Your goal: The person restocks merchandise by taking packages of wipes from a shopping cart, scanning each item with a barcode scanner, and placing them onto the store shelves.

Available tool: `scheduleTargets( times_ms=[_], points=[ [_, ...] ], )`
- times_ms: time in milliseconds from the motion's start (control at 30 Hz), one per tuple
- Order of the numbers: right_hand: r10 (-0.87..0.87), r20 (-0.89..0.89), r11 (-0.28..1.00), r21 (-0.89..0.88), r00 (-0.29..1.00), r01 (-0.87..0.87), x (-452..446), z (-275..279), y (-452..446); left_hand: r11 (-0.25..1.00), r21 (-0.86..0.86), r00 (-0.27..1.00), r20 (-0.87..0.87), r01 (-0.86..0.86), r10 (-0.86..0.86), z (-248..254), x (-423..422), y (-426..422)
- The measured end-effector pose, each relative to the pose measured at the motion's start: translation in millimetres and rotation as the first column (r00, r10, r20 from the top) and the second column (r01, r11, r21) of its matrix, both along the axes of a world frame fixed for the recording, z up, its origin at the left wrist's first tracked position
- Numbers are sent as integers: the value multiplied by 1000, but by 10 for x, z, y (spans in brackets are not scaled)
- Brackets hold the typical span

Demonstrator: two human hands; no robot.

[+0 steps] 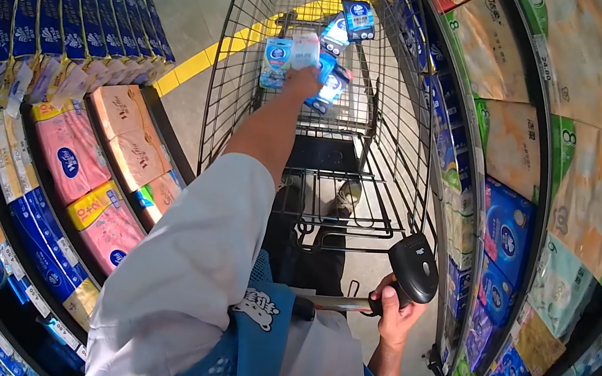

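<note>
Reaching into the wire shopping cart (pixel 222 57), my left hand (pixel 303 83) is closed on a small whitish packet (pixel 305 49). Its print is too blurred to read, and my fingers are mostly hidden behind it. Around it in the cart lie several small blue packets, among them a light-blue one (pixel 277 58) just left of the hand and a dark-blue one (pixel 358 20) farther up. My right hand (pixel 399 314), near my body, is wrapped round a black handheld barcode scanner (pixel 414 269), close to the cart's handlebar (pixel 339 303).
Shelves of tissue packs (pixel 502 236) rise close on the right. On the left are pink tissue packs (pixel 70 161) and a row of hanging blue packs (pixel 49 14). A yellow line (pixel 193 63) crosses the grey floor under the cart.
</note>
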State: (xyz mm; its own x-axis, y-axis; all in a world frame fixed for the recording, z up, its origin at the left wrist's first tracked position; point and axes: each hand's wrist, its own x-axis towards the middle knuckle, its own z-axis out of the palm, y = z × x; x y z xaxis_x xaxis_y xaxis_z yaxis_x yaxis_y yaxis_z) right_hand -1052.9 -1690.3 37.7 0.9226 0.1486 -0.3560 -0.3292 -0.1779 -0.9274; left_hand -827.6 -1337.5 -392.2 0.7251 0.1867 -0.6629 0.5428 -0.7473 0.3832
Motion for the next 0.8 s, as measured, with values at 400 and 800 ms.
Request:
scheduleTargets(
  times_ms=[400,800],
  points=[
    [-27,-38,999,41,999,29,65,53,73,819,232,849,208,-525,485,569,-704,-412],
    [20,-24,998,-54,1000,-22,28,57,47,805,176,792,-150,-567,591,720,-335,-386]
  ],
)
